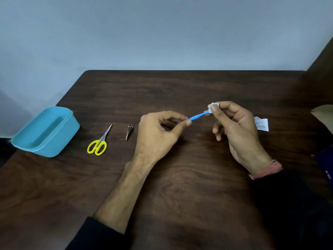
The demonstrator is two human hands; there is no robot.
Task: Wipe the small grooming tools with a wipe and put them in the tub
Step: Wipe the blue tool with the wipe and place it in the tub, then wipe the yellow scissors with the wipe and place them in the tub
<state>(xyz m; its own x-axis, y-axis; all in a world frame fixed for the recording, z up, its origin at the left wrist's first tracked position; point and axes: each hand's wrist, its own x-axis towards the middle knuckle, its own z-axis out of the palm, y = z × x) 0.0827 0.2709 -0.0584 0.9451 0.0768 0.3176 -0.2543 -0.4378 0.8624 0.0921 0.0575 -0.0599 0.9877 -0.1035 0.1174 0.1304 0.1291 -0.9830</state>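
Note:
My left hand (pixel 158 134) pinches one end of a thin blue grooming tool (pixel 197 116) above the middle of the dark wooden table (pixel 180 186). My right hand (pixel 237 127) pinches a small white wipe (pixel 211 107) around the tool's other end, which is hidden inside the wipe. Small scissors with yellow handles (pixel 98 143) lie on the table to the left. A metal nail clipper (pixel 129 131) lies beside them. The blue tub (pixel 45 130) stands open at the far left, and nothing shows inside it.
A torn white wipe sachet (pixel 261 123) lies on the table right of my right hand. A tan object (pixel 324 116) and a dark one (pixel 326 165) sit at the table's right edge. A wall runs behind the table.

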